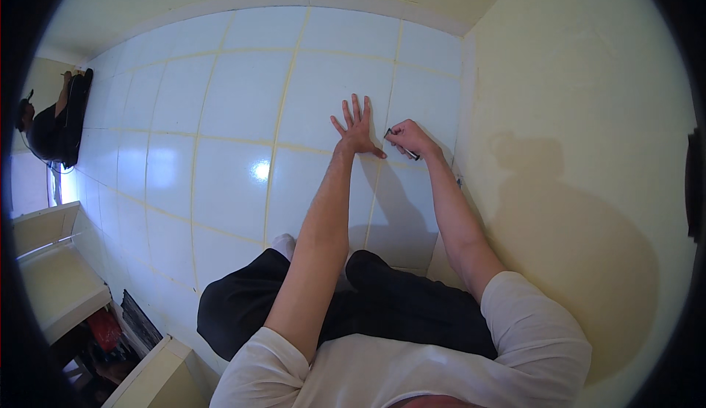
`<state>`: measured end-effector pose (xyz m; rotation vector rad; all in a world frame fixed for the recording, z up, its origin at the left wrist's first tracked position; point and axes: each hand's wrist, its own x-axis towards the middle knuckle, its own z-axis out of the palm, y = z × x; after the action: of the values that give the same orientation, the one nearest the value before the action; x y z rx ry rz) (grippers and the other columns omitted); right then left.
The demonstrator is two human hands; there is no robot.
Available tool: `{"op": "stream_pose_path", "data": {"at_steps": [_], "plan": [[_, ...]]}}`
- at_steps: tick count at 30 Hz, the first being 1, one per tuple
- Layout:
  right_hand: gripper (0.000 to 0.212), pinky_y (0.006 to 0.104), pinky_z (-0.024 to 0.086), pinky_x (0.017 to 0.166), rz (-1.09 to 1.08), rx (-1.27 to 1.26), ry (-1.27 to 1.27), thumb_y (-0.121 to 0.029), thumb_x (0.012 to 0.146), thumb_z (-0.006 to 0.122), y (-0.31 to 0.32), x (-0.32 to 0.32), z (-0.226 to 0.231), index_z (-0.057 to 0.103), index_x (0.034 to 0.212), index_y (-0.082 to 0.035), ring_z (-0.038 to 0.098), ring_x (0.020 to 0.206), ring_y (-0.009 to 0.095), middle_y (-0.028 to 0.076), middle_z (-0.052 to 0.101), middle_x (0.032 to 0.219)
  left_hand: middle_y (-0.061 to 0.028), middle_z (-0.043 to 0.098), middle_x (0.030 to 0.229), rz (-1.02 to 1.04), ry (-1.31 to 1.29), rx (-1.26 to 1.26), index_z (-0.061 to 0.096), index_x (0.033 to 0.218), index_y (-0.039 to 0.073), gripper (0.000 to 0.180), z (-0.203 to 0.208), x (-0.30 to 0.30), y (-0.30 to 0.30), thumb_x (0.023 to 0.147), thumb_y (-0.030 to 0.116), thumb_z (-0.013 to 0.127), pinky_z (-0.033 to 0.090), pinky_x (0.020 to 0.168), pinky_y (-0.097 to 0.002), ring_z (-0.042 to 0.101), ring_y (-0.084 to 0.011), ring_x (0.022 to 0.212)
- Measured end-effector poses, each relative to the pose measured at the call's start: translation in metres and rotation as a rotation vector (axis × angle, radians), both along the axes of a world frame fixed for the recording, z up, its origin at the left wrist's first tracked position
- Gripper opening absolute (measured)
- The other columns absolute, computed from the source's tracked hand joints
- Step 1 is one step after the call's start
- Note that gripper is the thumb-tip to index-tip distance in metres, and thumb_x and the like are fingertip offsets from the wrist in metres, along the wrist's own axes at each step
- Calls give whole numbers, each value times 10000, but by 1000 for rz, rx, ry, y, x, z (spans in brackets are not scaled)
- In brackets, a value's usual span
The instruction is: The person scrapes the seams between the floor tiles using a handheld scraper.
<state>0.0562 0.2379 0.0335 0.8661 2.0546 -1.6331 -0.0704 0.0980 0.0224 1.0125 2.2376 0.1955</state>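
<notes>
My left hand (pixel 357 138) lies on the pale floor tiles (pixel 331 92) with its fingers spread wide and nothing in it. Just to its right, my right hand (pixel 412 137) is closed around a slim dark tool (pixel 413 155). One end of this tool sticks out below the fist. Its other end, a small dark head, shows at the fingertips close to a grout line (pixel 391 99). The fingers cover the middle of the tool, and its exact kind is unclear.
A cream wall (pixel 573 99) rises close on the right, bearing my shadow. My bent legs in black trousers (pixel 419 305) are below my arms. Another person in dark clothes (pixel 50 129) sits at the far left. Cream shelving (pixel 62 287) stands at lower left.
</notes>
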Motion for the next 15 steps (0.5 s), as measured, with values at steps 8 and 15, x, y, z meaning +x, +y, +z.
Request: {"op": "stream_pose_path", "data": {"at_steps": [8,15], "plan": [[281,311,398,387,-24,34,45,-199,893,659,0,0,1,630,705,7,515,407,123,62,581,526,-208,-262,1599,-8,-1,-10,-193,1554,162,1717,1,-1,-1,346,514,974,-69,1055,-777,-264,-445,1453],[259,315,393,379,12,-52,-35,-186,887,649,-3,-4,8,639,715,7,514,407,124,59,583,529,-207,-269,1597,2,-7,-4,-193,1554,165,1717,1,-4,-3,345,507,976,-79,1057,-770,-266,-440,1454]]}}
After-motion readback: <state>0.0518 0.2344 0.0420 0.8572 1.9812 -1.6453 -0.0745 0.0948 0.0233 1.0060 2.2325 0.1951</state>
